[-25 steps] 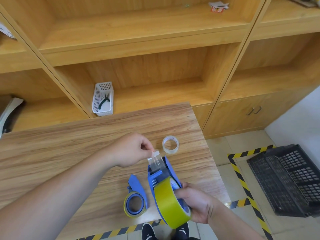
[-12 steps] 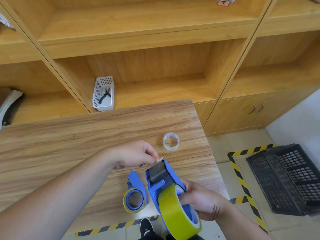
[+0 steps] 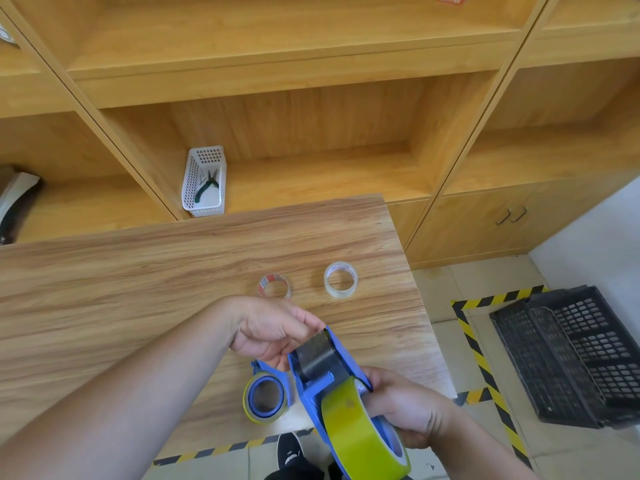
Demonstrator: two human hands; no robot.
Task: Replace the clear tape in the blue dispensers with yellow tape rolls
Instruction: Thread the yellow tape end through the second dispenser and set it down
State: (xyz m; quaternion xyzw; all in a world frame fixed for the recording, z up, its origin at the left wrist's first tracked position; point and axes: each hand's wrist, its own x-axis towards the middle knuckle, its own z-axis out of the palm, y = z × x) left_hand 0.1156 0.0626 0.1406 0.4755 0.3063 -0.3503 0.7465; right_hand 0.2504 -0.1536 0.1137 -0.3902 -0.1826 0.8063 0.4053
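Right hand [image 3: 408, 410] grips dispenser [image 3: 322, 372] with yellow roll [image 3: 360, 434], held over table [image 3: 138, 289] edge. Left hand [image 3: 273, 330] fingers curled at its front, seemingly pinching tape end. Second dispenser [image 3: 265, 396] left of it; two clear rolls [image 3: 341, 279] beyond.

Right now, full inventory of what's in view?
tape dispenser: 1, blue, held above the table's near edge, loaded with yellow tape roll
second dispenser: 1, blue, yellow roll fitted, lying on table
clear tape rolls: 2, on table, one red-labelled, one plain
basket: 1, white, on shelf, pliers inside
crate: 1, black, floor at right
shoe: 1, black, below table edge
left hand: at dispenser's front end
right hand: grip on dispenser
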